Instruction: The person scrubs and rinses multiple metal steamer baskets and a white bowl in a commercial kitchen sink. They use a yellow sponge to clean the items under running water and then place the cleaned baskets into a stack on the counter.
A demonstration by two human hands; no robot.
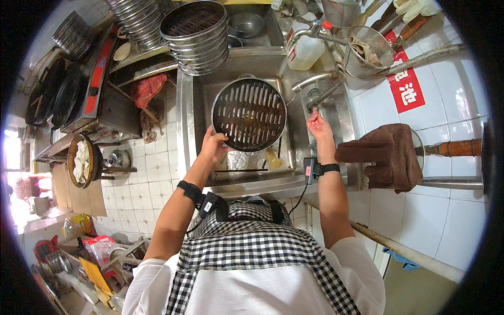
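A round steamer tray (249, 114) with a slotted dark base and metal rim is over the stainless steel sink (299, 157). My left hand (215, 145) grips its lower left rim, thumb on top. My right hand (318, 125) is at the tap's lever (315, 103) on the right side of the sink, fingertips touching or very close to it; the fingers look curled, and whether they grip it cannot be told. The bent metal spout (311, 80) points left toward the tray. A yellowish item (273, 158) lies in the sink below the tray.
Stacked metal steamer trays (201, 47) stand at the sink's far left corner. A white plastic jug (305, 49) and a metal container with a cloth (368, 55) stand behind the spout. A brown cloth (388, 159) hangs at the right. A stove (106, 90) is at the left.
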